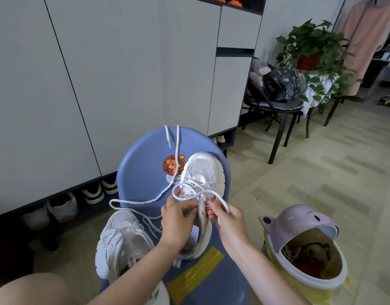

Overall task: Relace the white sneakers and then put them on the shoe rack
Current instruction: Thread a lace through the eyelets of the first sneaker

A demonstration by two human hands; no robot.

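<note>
Head view, looking down at a person's two bare hands working over a blue plastic chair [143, 155]. One white sneaker [201, 172] lies on the chair seat with its toe pointing away from the person, its mesh toe box showing. Both hands meet at the tongue end of this shoe. Fingers of the left hand [178, 219] are curled around the shoe's collar and pinch part of the white shoelace [189, 195]. On the other side, the right hand [227, 219] pinches the same lace between thumb and fingertips, and one nail is painted pink. Loops of the lace cross loosely over the shoe's upper eyelets. A second white lace [177, 139] hangs over the top edge of the chair back and trails down across a round cartoon sticker [173, 165]. The second white sneaker [121, 241] sits at the near left edge of the seat, beside the left forearm, with loose lace lying around it. Yellow tape [196, 274] is stuck on the seat. On the floor to the right stands a bin with a pink lid [299, 223] swung open. Behind the chair is a tall white cabinet [101, 73], with pairs of shoes [62, 206] in the open shelf at its base.
</note>
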